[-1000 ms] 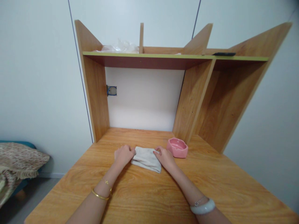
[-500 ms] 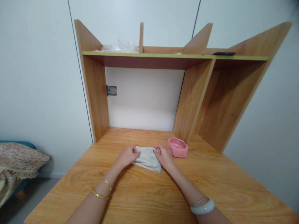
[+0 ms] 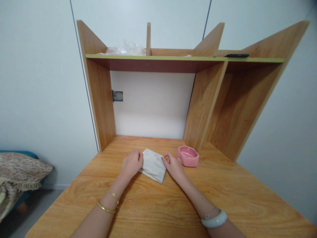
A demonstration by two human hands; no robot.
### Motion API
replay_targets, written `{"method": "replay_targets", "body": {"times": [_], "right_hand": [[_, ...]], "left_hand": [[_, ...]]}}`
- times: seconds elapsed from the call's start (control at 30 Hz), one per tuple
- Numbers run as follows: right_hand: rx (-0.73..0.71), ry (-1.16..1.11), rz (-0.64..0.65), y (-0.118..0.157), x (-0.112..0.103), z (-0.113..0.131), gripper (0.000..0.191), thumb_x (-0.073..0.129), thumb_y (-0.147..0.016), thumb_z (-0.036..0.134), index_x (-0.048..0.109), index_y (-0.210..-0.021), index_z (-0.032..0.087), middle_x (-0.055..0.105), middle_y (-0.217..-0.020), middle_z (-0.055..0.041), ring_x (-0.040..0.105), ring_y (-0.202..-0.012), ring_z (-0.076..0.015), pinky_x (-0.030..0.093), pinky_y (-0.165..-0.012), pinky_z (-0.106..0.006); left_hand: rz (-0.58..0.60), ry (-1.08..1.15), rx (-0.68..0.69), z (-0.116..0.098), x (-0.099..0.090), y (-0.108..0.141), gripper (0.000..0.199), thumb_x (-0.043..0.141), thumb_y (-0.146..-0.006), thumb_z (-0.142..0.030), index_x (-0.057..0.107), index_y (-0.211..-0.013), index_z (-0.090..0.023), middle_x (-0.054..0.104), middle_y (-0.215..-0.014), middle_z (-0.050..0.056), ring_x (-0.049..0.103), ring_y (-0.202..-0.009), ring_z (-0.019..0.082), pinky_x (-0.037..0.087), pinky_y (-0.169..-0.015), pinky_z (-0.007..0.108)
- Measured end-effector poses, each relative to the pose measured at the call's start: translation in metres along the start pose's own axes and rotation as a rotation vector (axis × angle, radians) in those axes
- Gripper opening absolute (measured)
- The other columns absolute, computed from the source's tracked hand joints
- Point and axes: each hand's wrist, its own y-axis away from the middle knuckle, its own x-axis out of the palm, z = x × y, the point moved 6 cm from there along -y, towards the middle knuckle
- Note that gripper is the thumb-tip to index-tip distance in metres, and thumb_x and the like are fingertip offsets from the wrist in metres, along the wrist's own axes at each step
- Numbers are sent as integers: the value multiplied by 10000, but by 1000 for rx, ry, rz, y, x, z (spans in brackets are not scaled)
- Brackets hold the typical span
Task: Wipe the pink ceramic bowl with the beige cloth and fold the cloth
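A folded pale grey cloth (image 3: 154, 166) lies on the wooden desk (image 3: 153, 211), turned at a slant between my two hands. My left hand (image 3: 133, 162) grips its left edge, with the fingers curled and the fingertips partly hidden. At the cloth's right edge, my right hand (image 3: 172, 164) pinches the side between thumb and forefinger. Just beyond my right hand stands a pink ashtray (image 3: 188, 157) with an angular outline and notched rim, apart from the cloth.
A wooden shelf unit (image 3: 158, 59) rises at the back of the desk. On its top board are a clear plastic bag (image 3: 126, 49) and a dark flat object (image 3: 237, 56). An open wall socket box (image 3: 118, 96) shows behind. A patterned blanket (image 3: 22, 168) lies at the far left.
The cloth has turned clockwise, its top left corner moving up and its lower right corner shifting left. My left hand has rolled over and moved slightly up; my right hand stays nearly in place.
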Motion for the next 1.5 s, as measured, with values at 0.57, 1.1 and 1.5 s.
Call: {"method": "replay_targets", "body": {"times": [0.57,1.1,1.5], "right_hand": [[-154,29,287,10,16,26,156,531,-783,338,616,-830,216,616,-630,27,551,-633,-130,288,-695,-271],[25,166,336,9,15,13,197,451,-835,331,540,-947,196,656,-751,-17,595,-710,-154,328,-648,-247],[206,296,457,6,-8,-24,253,510,-769,231,510,-1014,167,635,-965,-78,579,-873,-179,351,-650,-231]], "left_hand": [[-58,-213,-70,22,14,-9,223,355,-893,-284,539,-892,-158,609,-935,89,547,-912,197,384,-725,268],[43,-183,-92,32,19,-12,325,341,-866,-269,631,-861,-122,658,-880,141,601,-858,226,401,-728,293],[158,-40,200,-8,32,-2,280,401,-845,-321,628,-766,-179,671,-838,65,601,-836,190,381,-744,260]]}}
